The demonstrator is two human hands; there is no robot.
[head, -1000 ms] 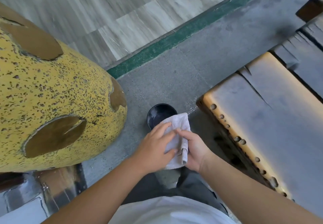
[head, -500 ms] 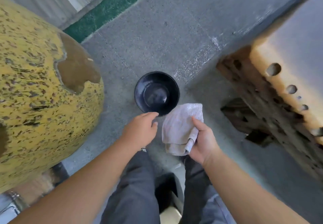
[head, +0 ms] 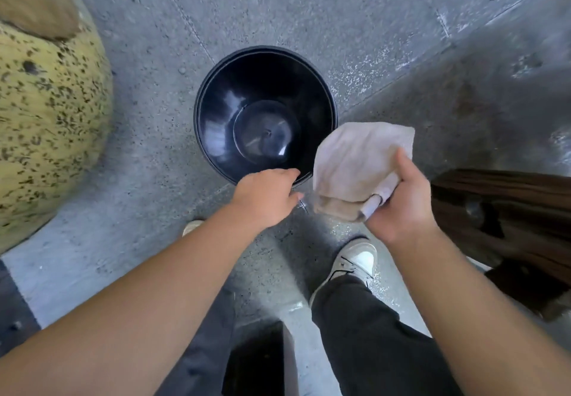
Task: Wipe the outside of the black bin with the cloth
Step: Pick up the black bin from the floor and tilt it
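Observation:
A round black bin (head: pixel 216 111) stands upright on the grey concrete floor, seen from straight above; it looks empty inside. My left hand (head: pixel 267 199) reaches to the bin's near rim, fingers curled at the edge; whether it grips the rim is hidden. My right hand (head: pixel 401 201) holds a folded off-white cloth (head: pixel 355 163) just right of the bin, above the floor, its corner beside the rim.
A large yellow speckled sculpture (head: pixel 46 117) bulges at the left, close to the bin. A dark wooden bench end (head: pixel 506 210) sits at the right. My feet in pale shoes (head: pixel 355 259) stand just behind the bin.
The view has dropped closer over the bin. My left hand let go of the cloth and moved to the bin's near rim. My right hand kept the cloth, now beside the bin.

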